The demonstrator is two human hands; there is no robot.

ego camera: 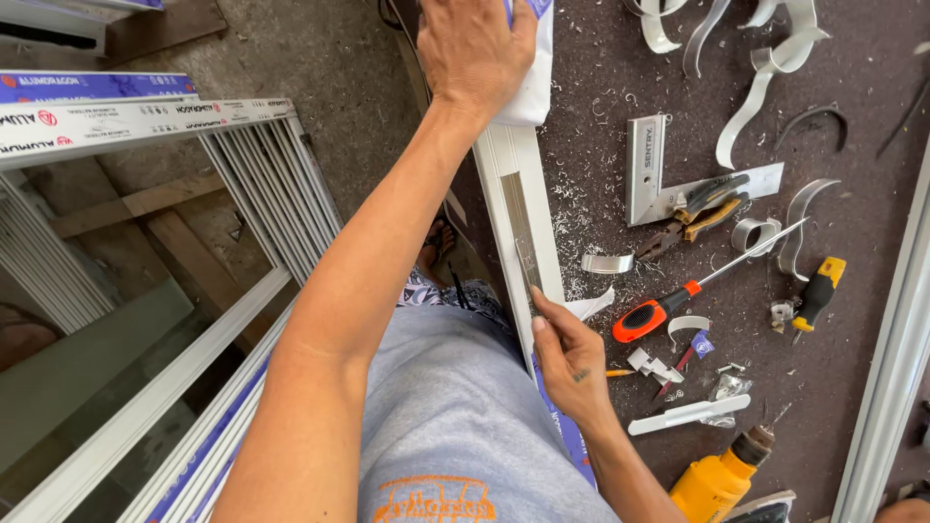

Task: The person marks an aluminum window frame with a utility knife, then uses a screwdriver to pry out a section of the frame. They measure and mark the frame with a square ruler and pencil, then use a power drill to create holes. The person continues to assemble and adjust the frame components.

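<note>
Left hand (475, 48): laid flat, fingers spread, pressed down on the white profile's (518, 184) far end.
Right hand (570, 360): grip pinched on the near end of a thin metal strip (523, 242) seated in the profile's groove.
Profile: laid along the surface's (852, 387) left edge.
Nearby: orange-handled screwdriver (659, 308), pliers (702, 208) and try square (651, 169), spotted right of the profile.

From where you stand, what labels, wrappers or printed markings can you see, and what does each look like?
Protective film on the stacked frame bars, upper left: long white strip with red and black print.
Blue film strip just above it: narrow, blue with white print.
White wrapper under the left hand, top centre: plain white with a blue printed edge.
Try square on the dark bench: silver blade with stamped lettering.
</note>
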